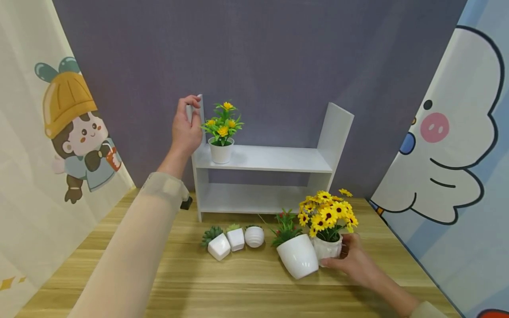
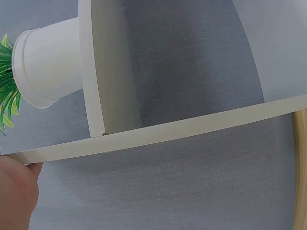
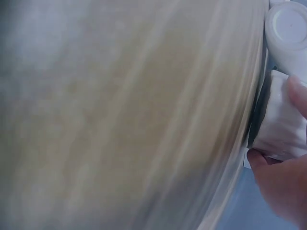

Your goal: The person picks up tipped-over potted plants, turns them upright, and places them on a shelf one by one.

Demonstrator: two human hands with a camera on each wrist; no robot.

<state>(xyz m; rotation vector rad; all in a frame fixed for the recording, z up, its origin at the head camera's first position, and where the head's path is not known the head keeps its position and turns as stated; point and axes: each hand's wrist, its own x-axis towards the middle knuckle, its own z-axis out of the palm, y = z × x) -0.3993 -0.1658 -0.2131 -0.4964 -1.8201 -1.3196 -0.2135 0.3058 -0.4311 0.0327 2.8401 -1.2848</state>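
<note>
My left hand [image 1: 188,128] is at the top of the left side panel of a white two-tier shelf [image 1: 262,157], its bent fingers gripping the panel's edge. In the left wrist view the hand [image 2: 18,191] meets that panel [image 2: 182,128]. Beside it, a white pot with yellow flowers and green leaves [image 1: 221,152] stands upright on the upper tier. At the front right, my right hand [image 1: 359,265] grips a textured white pot [image 1: 327,248] of yellow daisies [image 1: 328,214], thumb in front and fingers at its right side. The right wrist view shows the pot [image 3: 283,120] between thumb and fingers.
A larger white pot [image 1: 298,256] with a red-flowered green plant lies tilted next to the daisies. Several small white succulent pots [image 1: 236,239] lie in front of the shelf on the wooden table [image 1: 222,291]. A grey cloth [image 1: 262,57] hangs behind.
</note>
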